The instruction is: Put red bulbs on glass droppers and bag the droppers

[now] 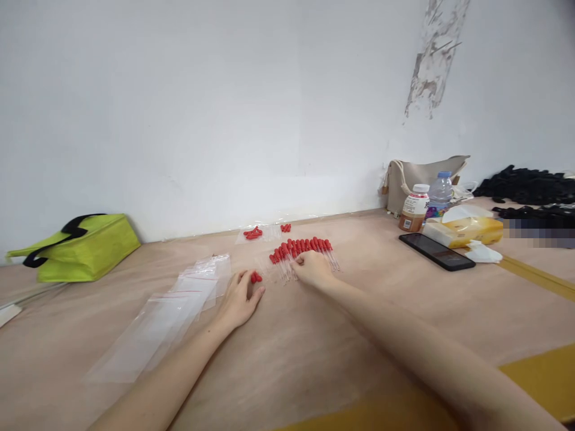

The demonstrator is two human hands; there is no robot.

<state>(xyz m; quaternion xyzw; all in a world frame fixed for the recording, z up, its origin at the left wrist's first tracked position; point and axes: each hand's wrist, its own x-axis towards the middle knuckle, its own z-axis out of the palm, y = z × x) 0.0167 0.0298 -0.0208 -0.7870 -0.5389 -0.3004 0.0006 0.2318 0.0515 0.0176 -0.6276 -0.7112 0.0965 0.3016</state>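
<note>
A row of small red-tipped pieces with thin clear stems (308, 245) lies on the brown-covered table. Over the middle of this row, my right hand (313, 268) has its thumb and forefinger pinched together at the stems. Whatever sits between those fingertips is hidden. To the left, my left hand (238, 300) rests on the table with its thumb apart from the curved fingers. A few loose red pieces (256, 277) lie at its fingertips, apparently not gripped. Behind the row are two small groups of red pieces, one left (253, 233) and one right (286, 228), on clear plastic.
Clear zip bags (166, 317) overlap beside my left forearm. A lime-green bag (92, 248) stands far left. On the right are a phone (435, 251), a tissue pack (467, 230), a brown drink bottle (414, 209), a water bottle (440, 191), a beige bag (399, 179) and a black pile (530, 184).
</note>
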